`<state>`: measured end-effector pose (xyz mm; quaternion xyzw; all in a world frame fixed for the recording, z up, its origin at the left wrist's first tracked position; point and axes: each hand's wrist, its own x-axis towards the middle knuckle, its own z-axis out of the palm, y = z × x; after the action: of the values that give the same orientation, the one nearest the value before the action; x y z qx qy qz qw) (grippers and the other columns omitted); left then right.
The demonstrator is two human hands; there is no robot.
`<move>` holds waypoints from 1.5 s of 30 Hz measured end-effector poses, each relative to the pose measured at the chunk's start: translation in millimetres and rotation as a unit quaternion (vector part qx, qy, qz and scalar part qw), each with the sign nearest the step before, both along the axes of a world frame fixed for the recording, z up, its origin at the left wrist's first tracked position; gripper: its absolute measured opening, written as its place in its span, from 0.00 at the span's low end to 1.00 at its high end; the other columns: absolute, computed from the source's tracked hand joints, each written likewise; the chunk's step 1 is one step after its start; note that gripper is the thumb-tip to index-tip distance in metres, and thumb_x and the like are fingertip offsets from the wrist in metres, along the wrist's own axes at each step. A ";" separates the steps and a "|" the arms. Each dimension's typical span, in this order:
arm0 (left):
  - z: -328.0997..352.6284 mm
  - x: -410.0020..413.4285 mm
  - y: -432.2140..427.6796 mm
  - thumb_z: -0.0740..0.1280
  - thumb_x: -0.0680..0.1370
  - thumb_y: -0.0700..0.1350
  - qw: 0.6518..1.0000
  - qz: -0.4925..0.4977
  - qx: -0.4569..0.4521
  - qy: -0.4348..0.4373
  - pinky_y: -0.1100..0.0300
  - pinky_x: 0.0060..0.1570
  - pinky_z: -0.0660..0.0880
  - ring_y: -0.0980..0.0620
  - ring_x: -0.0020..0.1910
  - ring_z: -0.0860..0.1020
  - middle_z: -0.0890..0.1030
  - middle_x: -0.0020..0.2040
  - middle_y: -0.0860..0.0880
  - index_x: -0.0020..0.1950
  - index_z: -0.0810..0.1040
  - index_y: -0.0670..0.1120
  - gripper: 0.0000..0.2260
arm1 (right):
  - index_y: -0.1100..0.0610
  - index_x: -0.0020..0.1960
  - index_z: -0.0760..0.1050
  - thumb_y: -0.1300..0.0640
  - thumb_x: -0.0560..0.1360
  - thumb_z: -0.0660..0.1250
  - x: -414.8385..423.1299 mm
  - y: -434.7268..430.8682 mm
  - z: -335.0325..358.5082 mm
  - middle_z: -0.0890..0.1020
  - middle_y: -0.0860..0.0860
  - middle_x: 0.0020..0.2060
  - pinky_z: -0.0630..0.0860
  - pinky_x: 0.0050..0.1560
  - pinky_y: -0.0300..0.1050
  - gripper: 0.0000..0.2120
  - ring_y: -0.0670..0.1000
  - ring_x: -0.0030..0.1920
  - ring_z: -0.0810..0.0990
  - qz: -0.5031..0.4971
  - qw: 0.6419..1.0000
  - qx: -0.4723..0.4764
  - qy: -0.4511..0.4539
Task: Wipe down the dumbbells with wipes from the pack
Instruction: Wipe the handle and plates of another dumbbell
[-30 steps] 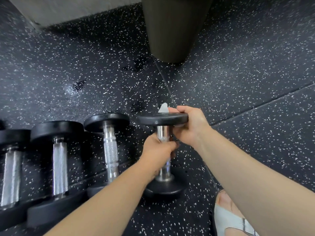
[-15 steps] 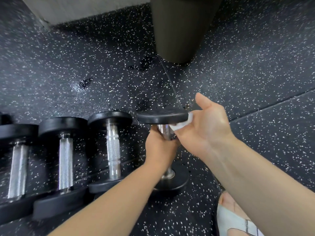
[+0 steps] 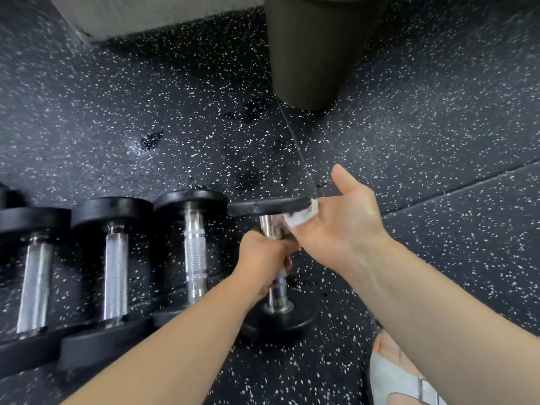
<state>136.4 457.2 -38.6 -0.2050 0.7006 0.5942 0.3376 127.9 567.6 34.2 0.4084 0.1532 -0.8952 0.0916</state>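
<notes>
- Beneath both hands, the speckled rubber floor (image 3: 438, 141) fills the view.
- Beyond the right thumb, a dark bin (image 3: 315, 48) stands on this floor.
- Left of the left-hand fingers, three dumbbells (image 3: 115, 276) lie side by side.
- Between the two hands, the fourth dumbbell (image 3: 270, 207) stands upright, lower plate on the floor, just beside the row.
- Left hand (image 3: 263, 258): fingers are wrapped round the chrome handle below the upper plate.
- Right hand (image 3: 339, 226): fingers reach under the upper plate's right edge; the thumb is spread upward, apart from the plate.
- Wipe (image 3: 304, 216): white, crumpled, pressed by the right fingers against the upper plate's rim and underside.
</notes>
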 end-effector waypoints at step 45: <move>-4.2 -7.4 3.8 0.70 0.70 0.30 0.997 -0.003 0.068 -0.030 0.62 0.25 0.71 0.53 0.22 0.71 0.74 0.27 0.44 0.36 0.75 0.38 0.07 | 0.68 0.55 0.70 0.36 0.79 0.51 -18.9 11.2 -34.3 0.77 0.59 0.43 0.79 0.45 0.48 0.34 0.56 0.41 0.78 0.098 0.991 0.084 -0.033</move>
<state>129.0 461.0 -42.8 -0.1970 0.6490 0.6329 0.3735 109.0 578.8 -0.1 0.4273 0.2645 -0.8516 0.1492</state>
